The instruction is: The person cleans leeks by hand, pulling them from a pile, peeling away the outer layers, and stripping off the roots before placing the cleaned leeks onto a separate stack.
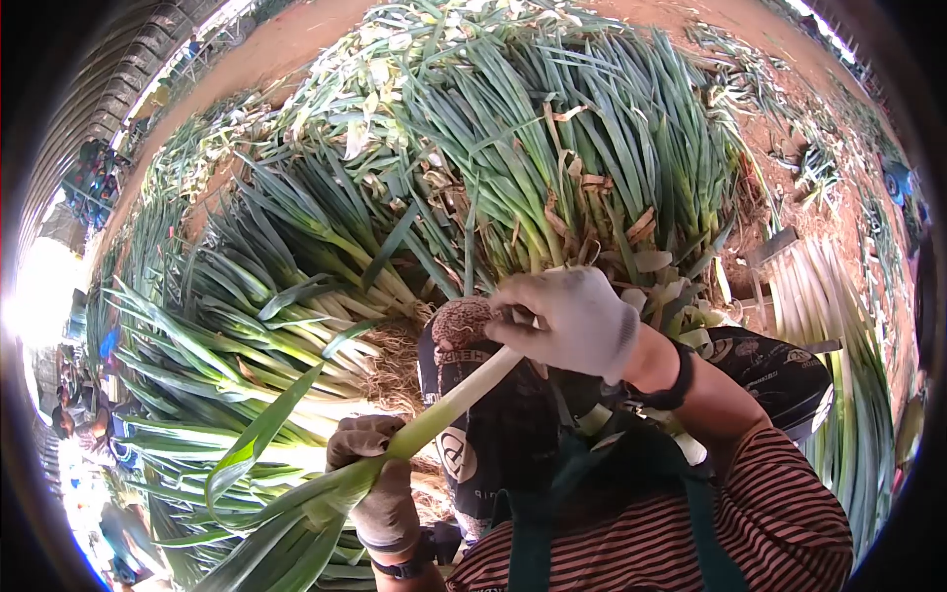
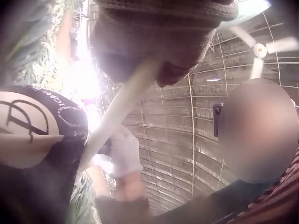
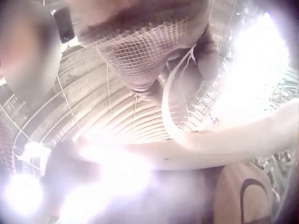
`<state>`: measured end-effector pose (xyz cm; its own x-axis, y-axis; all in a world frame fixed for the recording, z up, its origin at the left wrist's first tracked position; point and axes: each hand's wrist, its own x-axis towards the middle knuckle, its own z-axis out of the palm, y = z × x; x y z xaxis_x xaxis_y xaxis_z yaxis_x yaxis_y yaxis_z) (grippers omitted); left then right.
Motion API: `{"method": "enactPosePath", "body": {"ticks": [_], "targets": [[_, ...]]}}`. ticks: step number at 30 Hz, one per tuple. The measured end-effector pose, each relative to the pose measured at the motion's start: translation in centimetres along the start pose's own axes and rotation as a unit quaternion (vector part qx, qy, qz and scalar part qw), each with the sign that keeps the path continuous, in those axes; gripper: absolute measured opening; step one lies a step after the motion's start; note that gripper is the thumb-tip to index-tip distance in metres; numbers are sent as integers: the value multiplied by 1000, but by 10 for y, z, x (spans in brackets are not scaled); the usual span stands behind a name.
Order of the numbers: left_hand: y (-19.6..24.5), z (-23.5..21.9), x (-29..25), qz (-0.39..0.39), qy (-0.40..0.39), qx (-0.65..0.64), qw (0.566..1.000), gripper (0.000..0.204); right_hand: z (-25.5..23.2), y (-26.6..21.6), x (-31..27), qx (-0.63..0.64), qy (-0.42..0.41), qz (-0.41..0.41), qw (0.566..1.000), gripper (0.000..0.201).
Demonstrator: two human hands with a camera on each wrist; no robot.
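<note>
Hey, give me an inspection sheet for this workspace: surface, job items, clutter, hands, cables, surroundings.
Surface: bare brown ground in patches.
Job items: one long pale stalk with green leaves; leafy pile ahead, second pile at left, bundle at right.
Clutter: leaf scraps strewn about.
Hands: both gloved; left hand grips the stalk, right hand appears to pinch a pale strip joined to it.
Cables: nothing seen.
Surroundings: arched roof, ceiling fan.
</note>
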<state>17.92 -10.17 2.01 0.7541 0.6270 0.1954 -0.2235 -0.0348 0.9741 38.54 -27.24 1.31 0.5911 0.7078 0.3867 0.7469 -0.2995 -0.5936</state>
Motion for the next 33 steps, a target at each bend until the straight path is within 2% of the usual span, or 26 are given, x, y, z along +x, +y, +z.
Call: {"method": "enactPosePath", "body": {"ticks": [1, 4, 5, 8, 9, 12, 13, 14, 16, 17, 19, 22, 25, 26, 27, 29, 30, 32, 33], "targets": [[-8, -11, 2, 9, -24, 7, 1000, 27, -6, 2, -10, 12, -36, 21, 999, 38], [-4, -4, 1, 19, -14, -12, 1000, 26, -21, -3, -25, 53, -61, 17, 997, 40], [-2, -2, 0, 15, -13, -12, 1000, 25, -10, 3, -34, 53, -41, -31, 997, 36], [3, 2, 0, 1, -16, -12, 1000, 23, 10, 5, -45, -49, -49, -46, 997, 27], [5, 3, -1, -3, -17, -12, 1000, 22, 17, 14, -48, 14, -7, -59, 998, 15], [8, 0, -3, 1, -8, -11, 1000, 22, 16, 25, -51, 224, 68, 76, 969, 7], [8, 0, -3, 6, -5, -12, 1000, 23, 9, 23, -54, 351, 52, 250, 901, 5], [8, -1, -3, 5, 8, -21, 1000, 24, -6, 26, -56, 459, 46, 353, 814, 9], [8, -5, -5, 1, 37, -37, 999, 26, 3, 56, -75, 616, 165, 392, 663, 10], [8, -9, -4, -25, 22, -93, 995, 29, 5, 64, -80, 630, 190, 395, 641, 10], [7, -5, -9, -38, 33, -79, 996, 29, 8, 77, -88, 656, 238, 398, 595, 10], [6, -4, -10, -28, 23, -69, 997, 30, -3, 73, -79, 644, 279, 434, 565, 12], [3, -6, -8, -29, -17, -95, 995, 30, 8, 103, -87, 630, 278, 414, 596, 13], [3, -8, -7, -33, -32, -108, 993, 30, 12, 116, -91, 630, 285, 416, 591, 13], [4, -11, -7, -15, -12, -53, 998, 31, 15, 134, -95, 634, 303, 423, 572, 14], [9, -21, -7, 19, 25, 55, 998, 32, 14, 178, -108, 646, 378, 452, 486, 17], [8, -39, -2, -10, 7, -90, 996, 32, 6, 197, -114, 618, 410, 455, 493, 19], [12, -66, 0, -10, -47, -187, 981, 34, -28, 197, -117, 495, 410, 455, 616, 25], [22, -65, -3, -34, -35, -157, 986, 37, -48, 171, -108, 424, 318, 466, 708, 27]]}}
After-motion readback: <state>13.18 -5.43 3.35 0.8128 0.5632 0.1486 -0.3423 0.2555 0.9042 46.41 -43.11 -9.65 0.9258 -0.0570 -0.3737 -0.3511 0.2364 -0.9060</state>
